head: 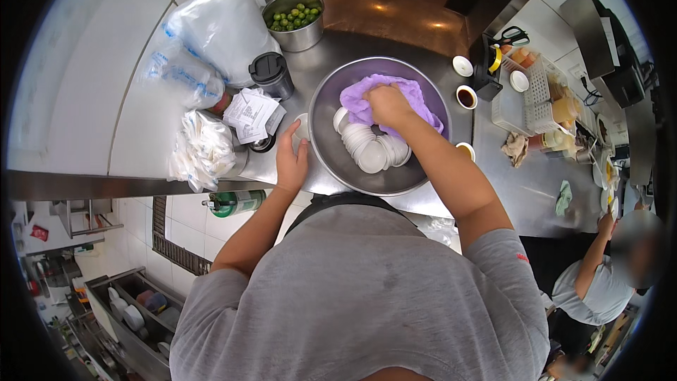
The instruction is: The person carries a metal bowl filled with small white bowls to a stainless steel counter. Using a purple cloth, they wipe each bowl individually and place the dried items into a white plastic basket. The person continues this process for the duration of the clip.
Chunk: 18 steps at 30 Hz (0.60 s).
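A large stainless steel mixing bowl (338,166) stands on the counter before me. Curved rows of nested small white sauce dishes (372,155) lie inside it. My right hand (389,103) reaches into the bowl and grips a bunched purple cloth (418,96), which covers part of the far dishes. Outside the bowl's left wall, my left hand (291,165) has its fingertips and thumb at the edge of a white dish (302,128). The bowl's rim overlaps this dish, and whether the hand grips it cannot be made out.
Left are paper slips (254,115), a lidded black tumbler (272,75), plastic bags (222,26) and a steel pot of green citrus (294,37). Right are a dish of dark sauce (466,97), a tape dispenser (486,71) and white baskets (542,95). Another person (595,280) stands farther right.
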Available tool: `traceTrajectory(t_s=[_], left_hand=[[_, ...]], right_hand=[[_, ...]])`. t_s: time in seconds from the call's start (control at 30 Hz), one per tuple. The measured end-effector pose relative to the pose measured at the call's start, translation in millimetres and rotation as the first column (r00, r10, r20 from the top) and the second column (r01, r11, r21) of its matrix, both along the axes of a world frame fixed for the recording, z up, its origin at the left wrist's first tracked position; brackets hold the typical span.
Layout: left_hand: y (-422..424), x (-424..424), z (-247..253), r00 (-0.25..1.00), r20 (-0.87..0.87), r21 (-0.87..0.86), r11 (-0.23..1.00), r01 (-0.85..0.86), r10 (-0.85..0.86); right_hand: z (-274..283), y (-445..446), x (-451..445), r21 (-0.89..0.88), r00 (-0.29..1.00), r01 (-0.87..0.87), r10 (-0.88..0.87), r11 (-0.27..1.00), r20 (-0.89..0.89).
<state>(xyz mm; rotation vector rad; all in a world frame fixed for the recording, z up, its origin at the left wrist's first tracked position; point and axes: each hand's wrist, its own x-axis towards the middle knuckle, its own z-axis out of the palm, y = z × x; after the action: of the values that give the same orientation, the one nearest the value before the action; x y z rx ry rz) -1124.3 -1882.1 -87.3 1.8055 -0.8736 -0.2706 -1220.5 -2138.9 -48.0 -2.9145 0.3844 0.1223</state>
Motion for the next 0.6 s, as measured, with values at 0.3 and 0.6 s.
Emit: traceTrajectory(t_s=[0.3,0.6], left_hand=[[-56.5,-20.6,26.8,0.887,0.410,0.292,0.952,0.094,-0.214],[-115.9,-7.0,45.0,0.823,0.491,0.210,0.956,0.206,-0.286]], right_hand=[[21.4,-25.5,-28.9,0.934,0.705,0.057,-0.677,0.352,0.212],[5.0,-21.0,-45.8,0.202,0.877,0.215,-0.280,0.955,0.391]])
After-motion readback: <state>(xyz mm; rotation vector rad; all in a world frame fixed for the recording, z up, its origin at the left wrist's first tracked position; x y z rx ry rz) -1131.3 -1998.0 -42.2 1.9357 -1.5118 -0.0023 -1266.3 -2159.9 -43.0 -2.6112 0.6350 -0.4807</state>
